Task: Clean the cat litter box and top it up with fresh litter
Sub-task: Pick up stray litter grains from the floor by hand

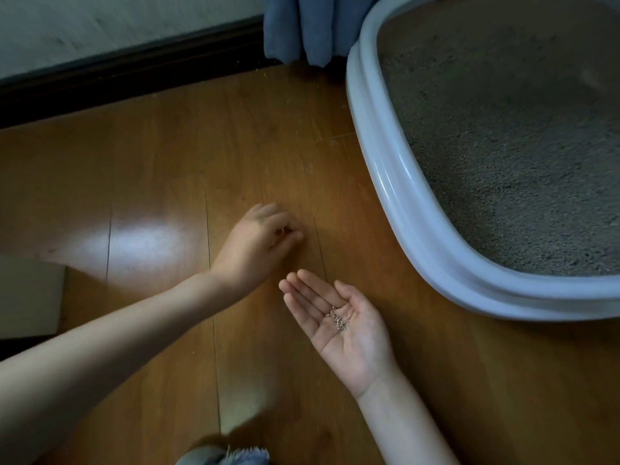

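Wood floor (161,169), dark baseboard (127,75) along the wall (100,25), blue curtain (308,25) hanging in the corner.

Bare wood floor (161,182) open ahead; litter box (385,169) blocks right, curtain (302,28) and baseboard (134,75) beyond.

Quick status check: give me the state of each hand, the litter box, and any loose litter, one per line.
Left hand: palm down at the floor, fingers curled, pinching something small.
Right hand: palm up, fingers straight.
Loose litter: small pile resting in the right palm.
Litter box: uncovered, filled with grey litter.
Floor: a few specks near the box.
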Available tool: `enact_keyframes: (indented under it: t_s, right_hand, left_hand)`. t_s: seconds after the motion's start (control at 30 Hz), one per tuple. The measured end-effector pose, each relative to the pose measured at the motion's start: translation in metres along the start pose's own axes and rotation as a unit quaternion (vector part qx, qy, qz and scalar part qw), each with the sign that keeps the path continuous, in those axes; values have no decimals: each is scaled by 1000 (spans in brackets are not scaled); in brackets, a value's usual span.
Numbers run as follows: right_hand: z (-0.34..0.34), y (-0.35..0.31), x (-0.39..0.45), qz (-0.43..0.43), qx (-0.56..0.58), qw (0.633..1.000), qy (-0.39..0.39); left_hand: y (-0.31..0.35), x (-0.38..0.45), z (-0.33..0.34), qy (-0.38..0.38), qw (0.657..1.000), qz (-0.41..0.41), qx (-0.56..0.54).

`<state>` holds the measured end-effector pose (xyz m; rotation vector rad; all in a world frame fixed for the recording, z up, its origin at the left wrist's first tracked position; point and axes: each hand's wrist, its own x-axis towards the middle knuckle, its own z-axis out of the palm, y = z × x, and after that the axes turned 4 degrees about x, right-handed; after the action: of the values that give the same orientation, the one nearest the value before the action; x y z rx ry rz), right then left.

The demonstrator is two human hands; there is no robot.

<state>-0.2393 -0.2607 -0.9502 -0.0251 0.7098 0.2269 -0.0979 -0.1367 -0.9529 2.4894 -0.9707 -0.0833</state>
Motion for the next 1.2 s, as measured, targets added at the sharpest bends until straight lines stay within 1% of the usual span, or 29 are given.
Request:
enact_keyframes:
  t_s: [0.1,0.27,0.43,0.5,0.6,0.67,0.83,0.93,1.0,1.07,1.2]
  right_hand:
    - [1,-1,-3,-7,-6,1000,-14]
    - [1,-4,-4,-11,-5,1000,-10]
    - [4,-7,-5,-15,-12,1000,-7]
    - [4,-8,-5,-19,-12,1000,-6]
    - [5,-9,-5,-23,-11,1000,-7]
    - [6,-11,-6,-25,-14,1000,-8]
    - [5,-13,-7,-31,-9,999,-4]
    - [4,-14,-8,-31,-8,999,-3]
    - [4,-15,-7,-34,-10,999,0]
    - [4,-15,-7,-34,-7,999,2]
    - [5,-14,-6,-26,-6,1000,-7]
  left_hand:
    - [-11,6,14,-36,998,40,33]
    - [-7,16,19,-28,992,101,64]
    - [1,27,17,-58,975,186,108]
    - [5,33,18,-66,975,187,105]
    - [10,42,19,-62,985,148,66]
    - [13,49,21,-57,988,139,45]
    - [17,59,26,-92,977,179,66]
    - [20,63,25,-101,956,241,132]
    - [24,65,29,-88,947,256,175]
    - [23,62,33,-73,950,241,184]
    - [5,41,25,-69,971,186,136]
